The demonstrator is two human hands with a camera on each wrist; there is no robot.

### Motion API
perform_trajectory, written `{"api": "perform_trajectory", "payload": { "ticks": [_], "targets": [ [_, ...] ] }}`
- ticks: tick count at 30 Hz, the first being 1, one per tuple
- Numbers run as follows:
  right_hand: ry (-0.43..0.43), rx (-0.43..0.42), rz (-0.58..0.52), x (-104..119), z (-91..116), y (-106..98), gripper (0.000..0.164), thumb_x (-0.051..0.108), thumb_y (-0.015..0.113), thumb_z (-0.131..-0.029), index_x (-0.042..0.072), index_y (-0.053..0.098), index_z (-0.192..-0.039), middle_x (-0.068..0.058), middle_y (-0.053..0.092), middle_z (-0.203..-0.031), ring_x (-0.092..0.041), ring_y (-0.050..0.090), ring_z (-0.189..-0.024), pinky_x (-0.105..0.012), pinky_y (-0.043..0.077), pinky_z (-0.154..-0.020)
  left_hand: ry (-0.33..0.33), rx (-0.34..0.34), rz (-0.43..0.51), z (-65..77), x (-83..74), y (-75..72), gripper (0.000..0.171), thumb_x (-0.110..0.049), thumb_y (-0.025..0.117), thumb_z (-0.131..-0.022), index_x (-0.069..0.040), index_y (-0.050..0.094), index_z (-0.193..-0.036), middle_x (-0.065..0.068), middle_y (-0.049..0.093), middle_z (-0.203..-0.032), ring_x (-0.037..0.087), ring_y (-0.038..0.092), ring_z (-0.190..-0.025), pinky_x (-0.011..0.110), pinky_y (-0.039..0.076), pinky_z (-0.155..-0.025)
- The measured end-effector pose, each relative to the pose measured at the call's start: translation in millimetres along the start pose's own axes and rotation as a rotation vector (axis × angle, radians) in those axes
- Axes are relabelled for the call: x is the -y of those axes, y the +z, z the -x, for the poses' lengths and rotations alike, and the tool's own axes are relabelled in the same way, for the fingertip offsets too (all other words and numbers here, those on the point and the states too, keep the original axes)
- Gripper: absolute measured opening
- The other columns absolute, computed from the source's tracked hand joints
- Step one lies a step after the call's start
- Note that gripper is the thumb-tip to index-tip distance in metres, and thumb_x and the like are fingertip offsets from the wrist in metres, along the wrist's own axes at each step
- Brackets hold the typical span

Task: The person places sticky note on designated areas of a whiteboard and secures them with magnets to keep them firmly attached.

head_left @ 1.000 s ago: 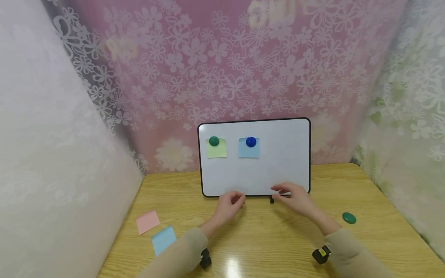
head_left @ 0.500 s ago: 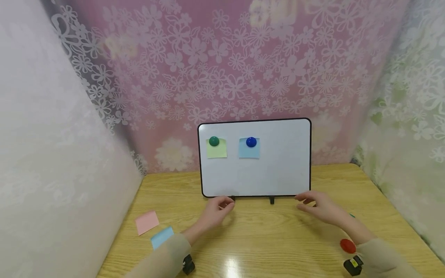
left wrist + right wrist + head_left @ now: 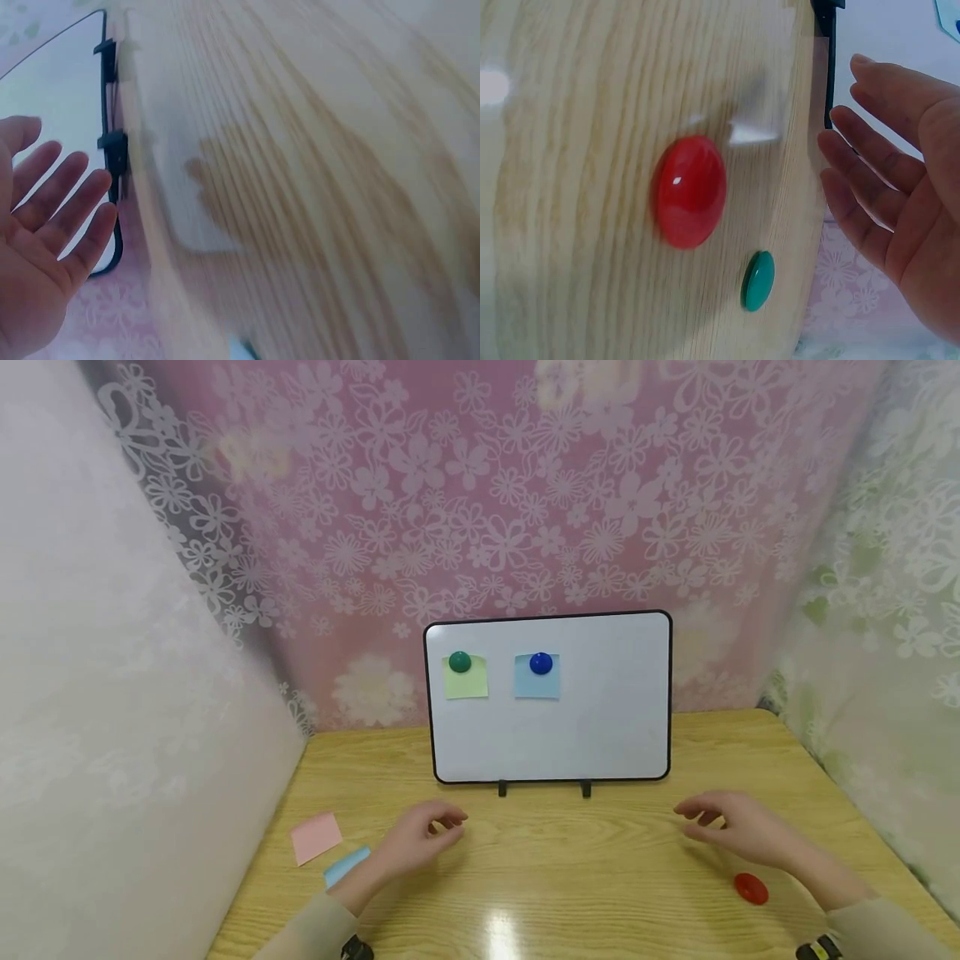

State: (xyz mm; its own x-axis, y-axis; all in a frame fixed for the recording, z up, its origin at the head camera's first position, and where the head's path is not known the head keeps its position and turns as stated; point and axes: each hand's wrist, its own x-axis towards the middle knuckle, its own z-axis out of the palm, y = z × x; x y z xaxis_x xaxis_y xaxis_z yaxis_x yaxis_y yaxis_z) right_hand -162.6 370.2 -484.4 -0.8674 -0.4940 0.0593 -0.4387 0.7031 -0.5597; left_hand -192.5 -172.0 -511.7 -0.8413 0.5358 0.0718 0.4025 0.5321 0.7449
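My left hand (image 3: 420, 837) hovers over the table's left half with loosely bent fingers and holds nothing; the left wrist view shows the same hand (image 3: 45, 232) with its fingers spread. Nearest to it lie a pink sticky note (image 3: 316, 839) and a blue sticky note (image 3: 347, 866), partly covered by my forearm. My right hand (image 3: 738, 827), relaxed and holding nothing, is above the table's right side. Close to it lies a red round magnet (image 3: 752, 888). A green magnet (image 3: 759, 281) shows beyond the red one in the right wrist view; in the head view my hand hides it.
A whiteboard (image 3: 607, 718) stands on black feet (image 3: 586, 788) at the table's back. On it a green magnet (image 3: 460, 662) holds a light green note (image 3: 467, 686), and a blue magnet (image 3: 541, 663) holds a light blue note (image 3: 537, 688). Flowered curtains (image 3: 495, 510) surround the table.
Both hands have drawn back from the whiteboard's lower edge and moved apart, left hand leftward, right hand rightward. The board's feet and the red magnet have come into sight. The notes stay put.
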Motion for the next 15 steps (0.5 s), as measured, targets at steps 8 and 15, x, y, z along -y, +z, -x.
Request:
{"api": "perform_trajectory", "payload": {
  "ticks": [8, 15],
  "targets": [
    [0.001, 0.073, -0.017, -11.4, 19.5, -4.9, 0.033, 0.024, 0.079, -0.100, 0.002, 0.075, -0.124, -0.008, 0.076, -0.114, -0.004, 0.066, -0.093, -0.029, 0.059, -0.069, -0.006, -0.030, 0.022, 28.0, 14.1, -20.4, 0.028, -0.026, 0.066, -0.110, -0.007, 0.074, -0.130, 0.007, 0.074, -0.122, 0.013, 0.067, -0.104, 0.034, 0.056, -0.083],
    [0.039, 0.135, -0.035, -16.6, 34.3, -8.1, 0.035, 0.028, 0.079, -0.100, 0.004, 0.075, -0.125, -0.005, 0.076, -0.115, -0.004, 0.066, -0.094, -0.031, 0.059, -0.074, -0.070, -0.093, 0.009, 46.7, 25.4, -36.9, 0.030, -0.028, 0.069, -0.108, -0.009, 0.074, -0.131, 0.003, 0.076, -0.118, 0.014, 0.069, -0.103, 0.032, 0.056, -0.081]
  ]
}}
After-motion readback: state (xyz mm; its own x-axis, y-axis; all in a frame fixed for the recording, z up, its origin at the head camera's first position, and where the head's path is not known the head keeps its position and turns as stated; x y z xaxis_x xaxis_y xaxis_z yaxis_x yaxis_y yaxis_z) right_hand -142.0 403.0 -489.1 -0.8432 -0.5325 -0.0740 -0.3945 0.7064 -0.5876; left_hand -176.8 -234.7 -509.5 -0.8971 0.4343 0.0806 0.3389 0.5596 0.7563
